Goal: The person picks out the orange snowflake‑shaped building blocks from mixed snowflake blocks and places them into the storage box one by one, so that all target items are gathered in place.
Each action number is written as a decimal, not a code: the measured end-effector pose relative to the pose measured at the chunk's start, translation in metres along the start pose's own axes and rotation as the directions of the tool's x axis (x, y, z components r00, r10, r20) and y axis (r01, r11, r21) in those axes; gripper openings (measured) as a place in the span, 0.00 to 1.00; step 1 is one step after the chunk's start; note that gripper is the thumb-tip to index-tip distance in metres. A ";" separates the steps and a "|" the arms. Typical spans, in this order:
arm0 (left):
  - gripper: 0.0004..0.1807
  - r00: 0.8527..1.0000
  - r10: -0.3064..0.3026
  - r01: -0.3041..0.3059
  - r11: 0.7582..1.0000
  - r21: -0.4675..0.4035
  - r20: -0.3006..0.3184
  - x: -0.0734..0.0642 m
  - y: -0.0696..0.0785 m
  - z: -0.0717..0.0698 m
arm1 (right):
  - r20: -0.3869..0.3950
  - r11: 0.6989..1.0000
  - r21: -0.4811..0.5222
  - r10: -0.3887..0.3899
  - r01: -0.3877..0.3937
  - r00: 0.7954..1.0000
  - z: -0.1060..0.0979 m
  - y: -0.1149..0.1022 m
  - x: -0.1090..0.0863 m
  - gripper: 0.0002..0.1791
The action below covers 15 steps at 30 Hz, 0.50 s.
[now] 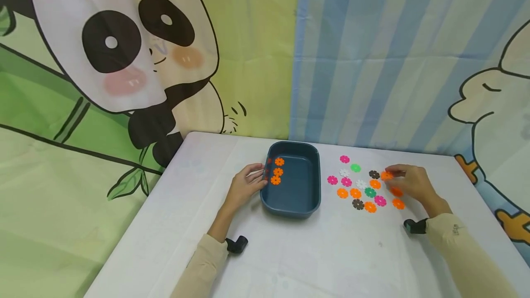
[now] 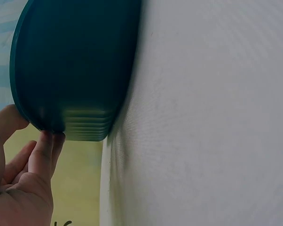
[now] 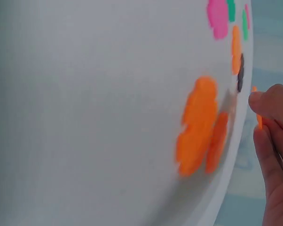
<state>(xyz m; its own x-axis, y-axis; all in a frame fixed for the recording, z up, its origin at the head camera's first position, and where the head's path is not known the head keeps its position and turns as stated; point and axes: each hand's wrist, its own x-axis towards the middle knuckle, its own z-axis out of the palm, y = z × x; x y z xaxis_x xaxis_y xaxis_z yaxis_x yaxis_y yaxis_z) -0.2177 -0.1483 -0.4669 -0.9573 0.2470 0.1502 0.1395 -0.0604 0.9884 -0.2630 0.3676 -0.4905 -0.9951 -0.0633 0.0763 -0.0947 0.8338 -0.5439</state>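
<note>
A dark blue-green plastic bin (image 1: 296, 210) stands on the white table. At its left side my left hand (image 1: 247, 183) holds the rim, thumb at the edge and fingers against the outer wall (image 2: 87, 125). Several orange notched, flower-shaped discs (image 1: 279, 172) lie inside the bin near its left wall. Over to the right, my right hand (image 1: 411, 182) pinches an orange flower-shaped disc (image 3: 260, 120) between thumb and fingers, above the table. Beneath and beside that hand lie more orange discs (image 3: 198, 127) and a dark brown disc (image 1: 374, 174).
Loose discs are spread right of the bin: pink (image 1: 346, 181), white (image 1: 361, 184), green (image 1: 370, 192) and orange (image 1: 370, 207). A printed curtain (image 1: 372, 59) hangs behind the table's back edge. The white table (image 1: 314, 256) extends toward me.
</note>
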 end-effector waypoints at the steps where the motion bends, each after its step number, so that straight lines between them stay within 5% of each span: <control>1: 0.33 1.000 0.000 0.000 1.000 -0.002 0.001 0.000 0.000 0.000 | -0.019 1.000 0.003 -0.011 0.011 1.000 0.000 -0.003 -0.001 0.24; 15: 0.32 1.000 0.009 -0.009 1.000 0.004 -0.004 0.000 0.000 0.000 | -0.085 0.964 0.214 -0.145 0.161 0.986 0.018 -0.089 0.012 0.22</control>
<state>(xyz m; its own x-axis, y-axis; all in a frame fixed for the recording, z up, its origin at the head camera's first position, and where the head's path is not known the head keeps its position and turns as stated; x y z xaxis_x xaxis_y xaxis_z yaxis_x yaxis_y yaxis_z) -0.2176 -0.1480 -0.4669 -0.9569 0.2428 0.1593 0.1494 -0.0589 0.9870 -0.2668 0.2828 -0.4560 -0.9646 -0.1369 0.2255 -0.2574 0.6760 -0.6905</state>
